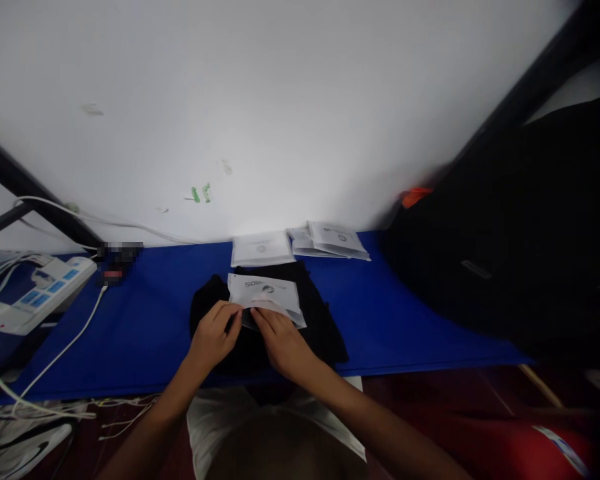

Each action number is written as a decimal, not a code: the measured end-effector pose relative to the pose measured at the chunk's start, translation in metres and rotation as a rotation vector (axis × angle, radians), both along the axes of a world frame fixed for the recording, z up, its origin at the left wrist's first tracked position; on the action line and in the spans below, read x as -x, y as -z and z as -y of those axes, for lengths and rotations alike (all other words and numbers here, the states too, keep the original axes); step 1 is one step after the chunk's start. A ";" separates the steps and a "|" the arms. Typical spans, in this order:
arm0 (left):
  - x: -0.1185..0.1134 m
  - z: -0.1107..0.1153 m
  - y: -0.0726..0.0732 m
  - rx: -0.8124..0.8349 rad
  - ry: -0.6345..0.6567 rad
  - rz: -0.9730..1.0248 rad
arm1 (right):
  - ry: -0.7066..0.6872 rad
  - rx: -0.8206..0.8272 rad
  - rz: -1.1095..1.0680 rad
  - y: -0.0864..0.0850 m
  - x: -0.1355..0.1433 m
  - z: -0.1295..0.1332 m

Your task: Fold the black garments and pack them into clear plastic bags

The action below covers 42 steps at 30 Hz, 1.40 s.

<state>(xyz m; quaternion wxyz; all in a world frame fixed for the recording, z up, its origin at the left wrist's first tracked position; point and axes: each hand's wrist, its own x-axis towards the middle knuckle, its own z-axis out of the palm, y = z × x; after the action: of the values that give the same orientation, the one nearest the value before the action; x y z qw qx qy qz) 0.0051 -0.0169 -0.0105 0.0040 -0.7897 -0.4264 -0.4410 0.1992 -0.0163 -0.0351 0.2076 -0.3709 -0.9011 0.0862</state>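
Note:
A frosted plastic bag (267, 288) with dark printing lies over a folded black garment (325, 327), its mouth facing me. My left hand (216, 333) pinches the near left edge of this bag between thumb and fingers. At the mouth, close beside it, my right hand (283, 340) grips the near edge with its fingertips, which are partly hidden at the lip. Dark material shows below the bag's edge; I cannot tell whether any of it is inside.
Behind the garment, flat packets (261, 249) and overlapping packets (337, 240) rest by the wall on the blue table (405, 320). A power strip (45, 293) and white cables (85, 320) occupy the left. A large black item (505, 233) bulks at right.

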 end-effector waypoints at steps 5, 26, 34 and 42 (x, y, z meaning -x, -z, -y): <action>-0.003 0.000 0.001 0.019 0.075 -0.036 | 0.207 0.047 0.150 -0.012 -0.001 -0.013; 0.034 -0.004 0.001 0.092 0.078 -0.116 | -0.508 -0.341 0.016 -0.016 -0.035 -0.021; 0.056 -0.069 -0.032 -0.304 -0.364 0.202 | -0.363 -0.306 -0.307 -0.038 -0.068 -0.014; 0.028 -0.142 0.017 0.170 -0.137 -0.154 | -0.289 -0.230 -0.144 -0.027 -0.071 -0.030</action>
<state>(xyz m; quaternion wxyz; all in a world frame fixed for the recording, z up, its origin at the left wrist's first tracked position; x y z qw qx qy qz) -0.0231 0.1249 -0.0270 -0.0002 -0.7877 -0.5136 -0.3402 0.2697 0.0140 -0.0081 0.2978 -0.2045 -0.9317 0.0380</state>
